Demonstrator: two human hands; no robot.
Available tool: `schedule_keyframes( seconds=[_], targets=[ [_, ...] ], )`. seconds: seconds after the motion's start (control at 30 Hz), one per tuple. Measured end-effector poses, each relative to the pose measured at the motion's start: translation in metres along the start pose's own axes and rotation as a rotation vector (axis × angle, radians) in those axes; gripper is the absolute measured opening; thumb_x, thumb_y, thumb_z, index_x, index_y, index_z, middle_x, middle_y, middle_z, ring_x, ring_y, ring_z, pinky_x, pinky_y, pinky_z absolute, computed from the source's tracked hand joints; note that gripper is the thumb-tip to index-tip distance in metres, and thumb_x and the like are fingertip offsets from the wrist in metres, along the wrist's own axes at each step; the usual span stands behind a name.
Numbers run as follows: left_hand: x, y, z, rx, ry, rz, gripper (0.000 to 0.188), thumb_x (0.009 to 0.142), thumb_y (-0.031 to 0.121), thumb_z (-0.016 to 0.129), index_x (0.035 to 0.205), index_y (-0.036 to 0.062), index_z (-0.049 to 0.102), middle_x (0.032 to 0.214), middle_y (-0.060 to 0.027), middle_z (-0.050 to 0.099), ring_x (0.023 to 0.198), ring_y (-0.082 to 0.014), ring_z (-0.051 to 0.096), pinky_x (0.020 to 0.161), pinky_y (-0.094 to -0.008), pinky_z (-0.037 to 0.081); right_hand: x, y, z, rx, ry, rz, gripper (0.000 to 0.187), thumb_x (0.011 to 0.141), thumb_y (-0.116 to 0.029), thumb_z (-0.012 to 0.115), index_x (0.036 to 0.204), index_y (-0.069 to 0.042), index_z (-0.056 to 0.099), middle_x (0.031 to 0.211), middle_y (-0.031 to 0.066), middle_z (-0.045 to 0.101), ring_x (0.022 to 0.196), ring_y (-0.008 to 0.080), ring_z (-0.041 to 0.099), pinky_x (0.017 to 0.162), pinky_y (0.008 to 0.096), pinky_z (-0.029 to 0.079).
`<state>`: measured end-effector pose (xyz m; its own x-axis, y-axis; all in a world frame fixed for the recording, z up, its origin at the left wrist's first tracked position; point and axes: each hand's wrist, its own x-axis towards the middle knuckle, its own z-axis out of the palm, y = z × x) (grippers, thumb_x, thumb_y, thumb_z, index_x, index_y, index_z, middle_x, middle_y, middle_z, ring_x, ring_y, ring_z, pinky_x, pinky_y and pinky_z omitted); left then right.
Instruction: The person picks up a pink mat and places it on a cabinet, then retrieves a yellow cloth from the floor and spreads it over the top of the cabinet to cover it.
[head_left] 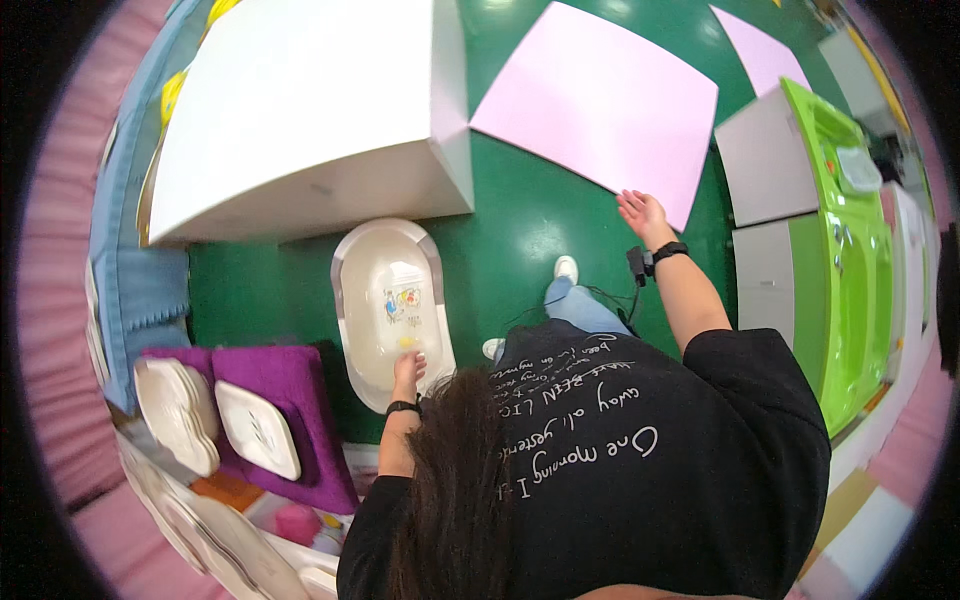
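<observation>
My left hand (408, 368) hangs over the near end of a white baby bathtub (375, 275), its fingers loosely bent and apart; I see nothing in it. The tub has pale grey sides and a cartoon print inside, and stands on the green floor. My right hand (645, 213) is held out to the right with its fingers spread and nothing in it. Below it in the picture is the near edge of a flat pink panel (610, 100); contact between them cannot be made out. A dark band with a small box is on my right wrist.
A large white box-like unit (310, 90) stands ahead on the left. To the right is a bright green sink counter (855, 300) over pale cabinets (765, 270). White basin-like trays (258, 430) rest against purple cloth (320, 430) at the near left. A thin cable (610, 298) hangs near my legs.
</observation>
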<state>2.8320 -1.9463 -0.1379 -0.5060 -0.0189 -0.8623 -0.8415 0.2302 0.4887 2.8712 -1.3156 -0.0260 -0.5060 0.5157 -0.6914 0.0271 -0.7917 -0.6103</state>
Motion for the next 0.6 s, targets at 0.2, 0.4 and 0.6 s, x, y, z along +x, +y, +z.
schedule_keyframes(
  seconds=[0.2,0.4,0.6],
  targets=[
    [0.002,0.130,0.180,0.364,-0.149,0.261,0.019,0.088,0.019,0.041,0.099,0.0078,0.052,0.081,-0.0040,0.058,0.071,-0.0126,0.056,0.055,-0.0266,0.045,0.015,-0.093,-0.143,0.090,0.253,-0.039,0.038,0.090,-0.016,0.029,0.124,0.000,0.033,0.122,0.0142,0.048,0.104,0.0296,0.052,0.084,0.0380,0.044],
    [0.007,0.184,0.291,0.602,-0.406,0.135,0.022,0.087,0.020,0.042,0.103,0.0107,0.053,0.085,-0.0026,0.059,0.073,-0.0130,0.056,0.059,-0.0281,0.044,0.046,-0.130,-0.196,0.238,0.357,-0.015,0.038,0.090,-0.017,0.031,0.125,-0.002,0.034,0.122,0.0119,0.049,0.104,0.0291,0.053,0.083,0.0398,0.043],
    [0.035,0.255,0.364,0.710,-0.412,0.203,0.023,0.086,0.021,0.042,0.103,0.0093,0.053,0.087,-0.0036,0.058,0.074,-0.0139,0.055,0.061,-0.0291,0.045,0.100,-0.161,-0.167,0.200,0.282,0.033,0.038,0.090,-0.016,0.033,0.125,-0.002,0.035,0.124,0.0116,0.047,0.107,0.0284,0.051,0.083,0.0390,0.043]
  ],
)
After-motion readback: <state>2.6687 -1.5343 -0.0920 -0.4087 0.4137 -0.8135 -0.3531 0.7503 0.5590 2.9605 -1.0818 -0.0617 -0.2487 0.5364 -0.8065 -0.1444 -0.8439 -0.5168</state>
